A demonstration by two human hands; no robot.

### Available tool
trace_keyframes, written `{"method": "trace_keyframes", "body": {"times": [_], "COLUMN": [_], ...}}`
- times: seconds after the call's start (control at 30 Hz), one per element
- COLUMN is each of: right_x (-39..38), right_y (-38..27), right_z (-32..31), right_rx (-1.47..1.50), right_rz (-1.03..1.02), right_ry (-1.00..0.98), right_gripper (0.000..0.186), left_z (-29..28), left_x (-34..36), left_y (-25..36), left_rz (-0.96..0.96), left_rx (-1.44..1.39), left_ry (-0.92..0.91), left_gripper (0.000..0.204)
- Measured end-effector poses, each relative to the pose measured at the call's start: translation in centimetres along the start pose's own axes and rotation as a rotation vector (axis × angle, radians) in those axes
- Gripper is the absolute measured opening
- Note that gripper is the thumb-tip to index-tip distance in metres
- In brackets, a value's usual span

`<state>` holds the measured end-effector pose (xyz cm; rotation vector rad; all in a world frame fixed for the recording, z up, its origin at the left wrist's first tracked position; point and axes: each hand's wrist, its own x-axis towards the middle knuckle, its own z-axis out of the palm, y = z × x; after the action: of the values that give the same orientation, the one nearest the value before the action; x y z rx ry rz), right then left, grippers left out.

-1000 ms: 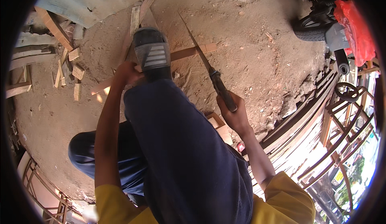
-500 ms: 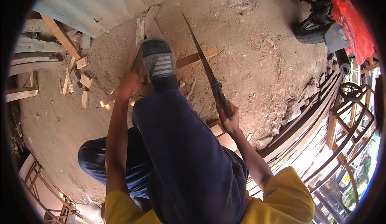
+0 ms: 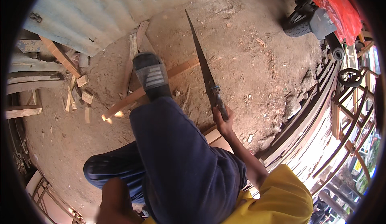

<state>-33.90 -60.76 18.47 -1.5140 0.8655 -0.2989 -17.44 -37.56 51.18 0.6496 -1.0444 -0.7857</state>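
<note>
My right hand is closed round the dark handle of a handsaw. The saw's long, tapering blade points away from me, over the dirt floor to the right of a strip of wood. That strip lies slantwise under my foot, which wears a black slide sandal with pale stripes. Of my left side only a bent part of the arm shows at the lower left; the hand itself is out of sight. Another board lies on the ground just beyond the sandal.
Small wood offcuts are scattered at the left, near a leaning plank. A corrugated metal sheet stands at the far left. Stacked long boards line the right side. A red plastic bag hangs by a wheel at the far right.
My left hand has left the wood strip beside my foot and gone out of view, the arm pulling back toward me. The strip lies differently under the sandal. The saw remains in my right hand.
</note>
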Motion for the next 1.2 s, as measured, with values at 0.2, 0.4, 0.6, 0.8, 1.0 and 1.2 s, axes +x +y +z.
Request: {"method": "trace_keyframes", "body": {"times": [0.2, 0.4, 0.6, 0.8, 1.0, 1.2], "right_x": [-0.5, -0.4, -0.2, 0.2, 1.0, 1.6], "right_y": [1.1, 0.5, 0.7, 1.0, 0.6, 1.7], "right_z": [0.4, 0.8, 0.5, 1.0, 0.6, -0.2], "right_rx": [-0.049, -0.053, -0.049, -0.021, 0.107, 0.065], "right_rz": [-0.011, 0.011, 0.019, 0.035, 0.057, -0.001], "right_ry": [-0.053, -0.084, -0.057, -0.004, 0.081, 0.1], "right_gripper": [0.018, 0.018, 0.018, 0.019, 0.019, 0.019], "left_z": [-0.1, -1.6, -1.6, -3.1, -6.6, -15.2], "left_x": [-1.6, 0.1, 1.6, 0.2, -1.9, -5.2], "left_y": [-1.1, -1.9, -4.2, -3.7, -4.0, -10.6], "left_rz": [0.172, 0.13, 0.459, 0.338, 0.218, -0.627], "left_rx": [-0.223, -0.286, -0.219, -0.065, 0.408, 1.006], "left_ry": [0.04, 0.013, 0.199, 0.265, 0.59, 0.939], "left_gripper": [0.022, 0.011, 0.012, 0.018, 0.026, 0.035]}}
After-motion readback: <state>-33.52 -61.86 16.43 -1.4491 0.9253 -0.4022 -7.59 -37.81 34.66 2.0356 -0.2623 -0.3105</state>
